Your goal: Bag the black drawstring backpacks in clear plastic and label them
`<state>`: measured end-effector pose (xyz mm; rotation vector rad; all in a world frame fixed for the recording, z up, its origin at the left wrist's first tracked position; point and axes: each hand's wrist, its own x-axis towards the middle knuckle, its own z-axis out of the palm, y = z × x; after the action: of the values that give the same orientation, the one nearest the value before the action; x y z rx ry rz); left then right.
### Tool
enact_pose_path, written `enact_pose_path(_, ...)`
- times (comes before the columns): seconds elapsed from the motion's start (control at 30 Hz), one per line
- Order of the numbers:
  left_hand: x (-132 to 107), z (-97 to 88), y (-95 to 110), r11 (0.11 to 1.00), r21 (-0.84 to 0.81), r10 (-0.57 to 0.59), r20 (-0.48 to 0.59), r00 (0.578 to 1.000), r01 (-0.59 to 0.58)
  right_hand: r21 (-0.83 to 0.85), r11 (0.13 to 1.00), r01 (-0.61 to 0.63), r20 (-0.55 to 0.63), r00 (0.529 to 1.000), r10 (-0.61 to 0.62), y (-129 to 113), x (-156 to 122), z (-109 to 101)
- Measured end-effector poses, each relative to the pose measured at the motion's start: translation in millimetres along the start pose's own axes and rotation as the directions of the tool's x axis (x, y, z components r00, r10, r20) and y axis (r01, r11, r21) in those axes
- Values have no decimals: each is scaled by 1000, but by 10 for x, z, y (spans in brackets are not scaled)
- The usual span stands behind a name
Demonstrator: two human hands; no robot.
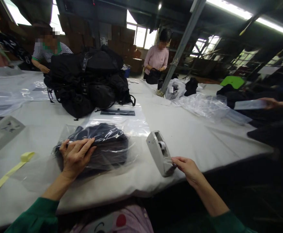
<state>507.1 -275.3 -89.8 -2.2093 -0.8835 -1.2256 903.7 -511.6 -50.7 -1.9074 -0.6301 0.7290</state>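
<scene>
A clear plastic bag with a dark folded fabric item inside lies in front of me at the table's near side. My left hand rests on its left part, fingers stretched over the film and pressing down. To the right of the bag stands a grey tape dispenser with a small white roll in it. The thumb and fingertips of my right hand are pinched together at the dispenser's front end, on the tape; the strip itself is too small to make out.
Black backpacks are piled beyond the bag, beside flat clear bags. A yellow strip and a grey box-like object lie left. Crumpled plastic and a metal post are right. Co-workers stand around the white table.
</scene>
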Motion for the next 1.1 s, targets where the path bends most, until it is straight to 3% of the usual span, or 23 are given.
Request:
enact_pose_path(0.23, -99, 31, -58, 1000, 6, -12, 10, 1000, 12, 8, 997, 79, -156, 985, -77, 267, -352, -81)
enact_pose_path(0.47, -162, 102, -95, 997, -41, -58, 10, 998, 58, 43, 999, -15, -149, 989, 22, 556, -495, 45)
enact_pose_path(0.7, 4, -32, 13, 997, -58, -48, 61, 997, 51, -26, 996, -91, -133, 987, 87, 954, -592, 141)
enact_pose_path(0.77, 55, -42, 38, 996, -74, -51, 76, 996, 56, -155, 988, -23, -90, 996, 9, 873, -614, 124)
enact_pose_path(0.83, 91, -42, 48, 995, -81, -58, 81, 995, 65, -300, 932, 203, 20, 978, -206, 535, -593, 155)
enact_pose_path(0.87, 102, -43, 49, 994, -81, -64, 78, 995, 70, -349, 867, 356, 104, 934, -342, 279, -568, 206)
enact_pose_path(0.9, 108, -45, 50, 994, -82, -67, 76, 995, 73, -371, 775, 511, 224, 859, -460, -16, -535, 285)
enact_pose_path(0.97, 111, -51, 48, 993, -91, -67, 79, 995, 74, -325, 535, 780, 479, 623, -618, -635, -450, 524)
enact_pose_path(1.03, 107, -57, 46, 991, -112, -69, 94, 993, 79, -259, 218, 941, 687, 338, -643, -1171, -361, 842)
enact_pose_path(1.07, 104, -61, 45, 989, -123, -72, 101, 992, 84, -234, 72, 970, 768, 229, -599, -1379, -323, 1017)
enact_pose_path(1.1, 102, -64, 43, 987, -131, -75, 107, 991, 89, -219, -56, 974, 827, 155, -540, -1541, -291, 1192)
